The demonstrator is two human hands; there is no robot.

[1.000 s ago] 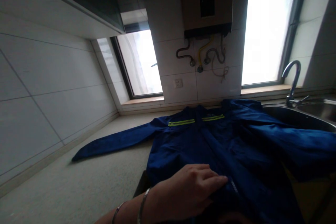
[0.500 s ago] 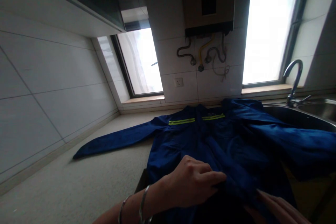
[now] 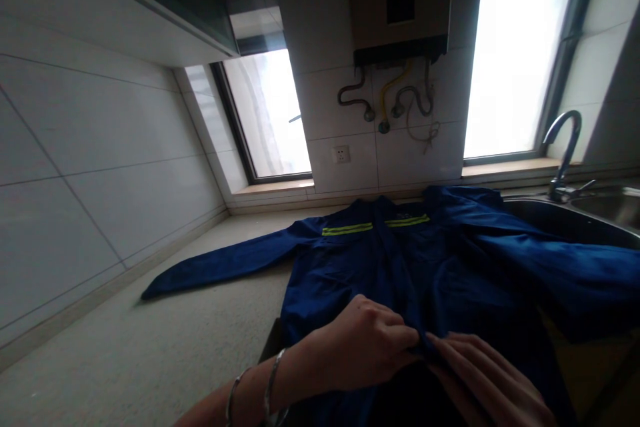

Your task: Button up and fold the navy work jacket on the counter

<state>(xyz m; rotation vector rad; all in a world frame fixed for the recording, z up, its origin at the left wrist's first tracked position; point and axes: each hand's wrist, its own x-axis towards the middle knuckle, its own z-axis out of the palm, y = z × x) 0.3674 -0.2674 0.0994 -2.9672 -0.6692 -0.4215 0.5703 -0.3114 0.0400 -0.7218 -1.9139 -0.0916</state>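
A dark blue jacket (image 3: 345, 273) with yellow-green stripes across the chest lies spread over the counter, collar toward the wall. One sleeve reaches out to the left; the other drapes right, past the sink's front. My left hand (image 3: 370, 343), with bangles on its wrist, is closed on the jacket's front edge near the lower middle. Close beside it, my right hand (image 3: 485, 373) pinches the same front edge, fingertips almost meeting the left ones. The cloth between the fingers is dark, and its details are hard to make out.
A steel sink (image 3: 600, 230) with a curved faucet (image 3: 565, 153) is at the right. The pale counter (image 3: 165, 353) extends left to a tiled wall. A water heater (image 3: 400, 7) with hoses hangs above, between two windows. An upper cabinet (image 3: 165, 0) juts in at upper left.
My right hand has moved left and up along the jacket's front edge, now beside my left hand. The left hand has barely moved, and the cloth there is drawn into a raised fold.
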